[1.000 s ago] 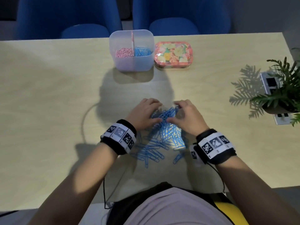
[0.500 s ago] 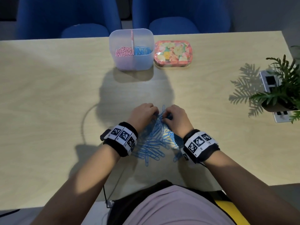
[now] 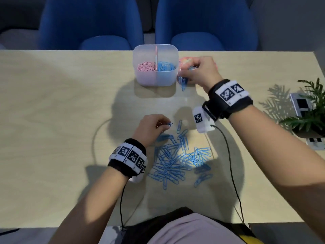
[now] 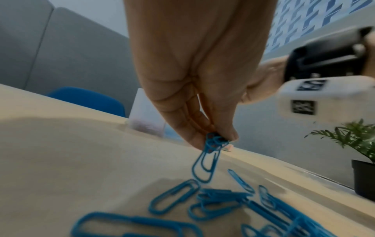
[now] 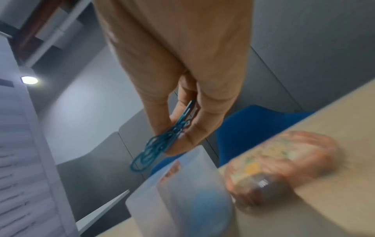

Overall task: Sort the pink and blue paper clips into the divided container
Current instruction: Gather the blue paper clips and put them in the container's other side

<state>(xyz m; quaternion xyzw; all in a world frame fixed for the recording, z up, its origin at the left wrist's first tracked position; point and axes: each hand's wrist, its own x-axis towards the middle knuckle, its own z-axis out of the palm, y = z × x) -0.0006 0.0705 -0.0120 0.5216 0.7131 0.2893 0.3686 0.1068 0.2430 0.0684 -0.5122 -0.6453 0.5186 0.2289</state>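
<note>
A translucent divided container (image 3: 155, 80) stands at the table's far edge, pink clips (image 3: 146, 66) in its left half and blue clips (image 3: 166, 66) in its right. My right hand (image 3: 202, 71) is raised just right of it and pinches a bunch of blue paper clips (image 3: 183, 82) (image 5: 154, 150) that dangle below the fingertips. A heap of blue clips (image 3: 177, 159) lies on the table in front of me. At the heap's far left my left hand (image 3: 154, 127) pinches a few blue clips (image 4: 207, 162) just above the table.
A floral tin (image 3: 184, 62) sits right of the container, mostly hidden by my right hand. A potted plant (image 3: 309, 110) stands at the right edge. Two blue chairs (image 3: 202, 23) are beyond the table. Cables run from my wrist cameras to the near edge.
Both hands were together on the heap. My right hand has lifted a bunch of blue clips and carried it up beside the container. My left hand stays at the heap.
</note>
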